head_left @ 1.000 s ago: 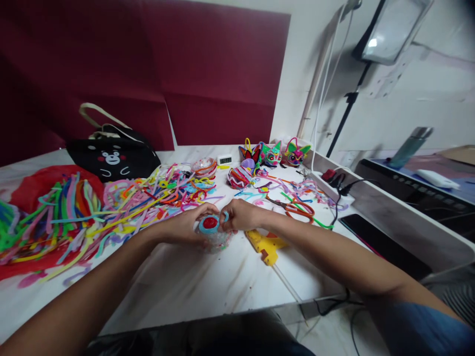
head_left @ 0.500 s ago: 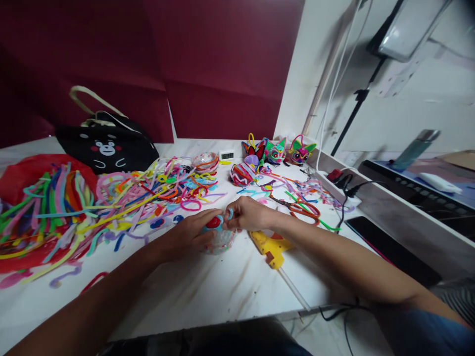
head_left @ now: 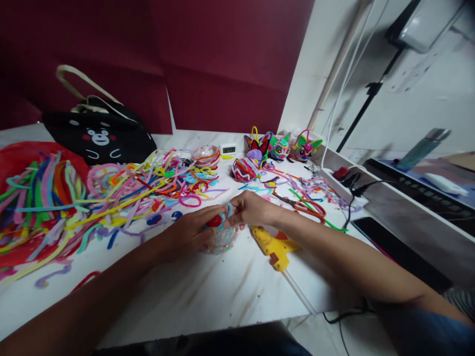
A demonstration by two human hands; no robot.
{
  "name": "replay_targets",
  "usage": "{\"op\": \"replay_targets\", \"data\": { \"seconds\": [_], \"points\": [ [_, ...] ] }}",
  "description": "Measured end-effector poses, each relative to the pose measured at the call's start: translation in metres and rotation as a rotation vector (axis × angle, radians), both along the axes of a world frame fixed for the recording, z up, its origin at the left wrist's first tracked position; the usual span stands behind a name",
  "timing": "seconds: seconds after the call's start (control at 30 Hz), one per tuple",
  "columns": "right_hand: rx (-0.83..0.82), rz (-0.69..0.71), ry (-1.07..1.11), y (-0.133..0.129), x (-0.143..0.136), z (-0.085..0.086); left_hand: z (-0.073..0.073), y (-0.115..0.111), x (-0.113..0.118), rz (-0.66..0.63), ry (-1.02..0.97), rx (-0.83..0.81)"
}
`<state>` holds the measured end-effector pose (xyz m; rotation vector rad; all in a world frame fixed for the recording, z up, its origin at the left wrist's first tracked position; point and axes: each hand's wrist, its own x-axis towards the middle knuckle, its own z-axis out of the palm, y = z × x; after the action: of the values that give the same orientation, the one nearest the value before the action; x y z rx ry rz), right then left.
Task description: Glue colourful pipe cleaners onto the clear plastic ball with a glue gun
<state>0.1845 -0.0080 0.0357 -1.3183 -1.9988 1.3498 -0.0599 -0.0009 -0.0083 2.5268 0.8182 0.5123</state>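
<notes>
My left hand (head_left: pixel 193 228) curls around a small red and light-blue piece (head_left: pixel 214 221) just above a clear round plastic shell with coloured specks (head_left: pixel 222 243) on the table. Beside it, my right hand (head_left: pixel 249 210) pinches a light-blue pipe cleaner (head_left: pixel 229 209) that bends up between the two hands. Fingers partly cover the piece, so how the pipe cleaner joins it is hidden. A yellow glue gun (head_left: pixel 276 251) with a clear glue stick lies under my right forearm. Orange-handled scissors (head_left: pixel 311 210) rest beyond that forearm.
Heaps of pipe cleaners (head_left: pixel 148 193) cover the left, some in a red plastic bag (head_left: pixel 74 148). Colourful animal-head ornaments (head_left: pixel 280 147) stand at the back near a small digital clock (head_left: pixel 228 149). A black bag (head_left: pixel 100 138) is back left; a phone (head_left: pixel 401 252) lies right.
The view has shifted slightly. My right fingers have moved up a little, and the light-blue pipe cleaner now stands more upright. Both hands keep their grip.
</notes>
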Motion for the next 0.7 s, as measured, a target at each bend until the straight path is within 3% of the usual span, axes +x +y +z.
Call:
{"op": "replay_targets", "data": {
  "seconds": [0.27, 0.4, 0.57, 0.7],
  "points": [
    [-0.067, 0.034, 0.048, -0.001, 0.003, 0.004, -0.009, 0.000, -0.003, -0.042, -0.048, 0.040],
    [-0.051, 0.008, 0.036, -0.002, 0.003, 0.003, 0.000, -0.006, -0.004, -0.021, -0.091, 0.319],
    [-0.047, -0.020, 0.032, -0.004, 0.002, 0.002, 0.009, -0.004, -0.007, -0.246, -0.113, 0.532],
    [-0.051, -0.021, 0.007, -0.007, 0.000, 0.004, 0.014, -0.002, -0.008, -0.297, -0.104, 0.654]
  ]
}}
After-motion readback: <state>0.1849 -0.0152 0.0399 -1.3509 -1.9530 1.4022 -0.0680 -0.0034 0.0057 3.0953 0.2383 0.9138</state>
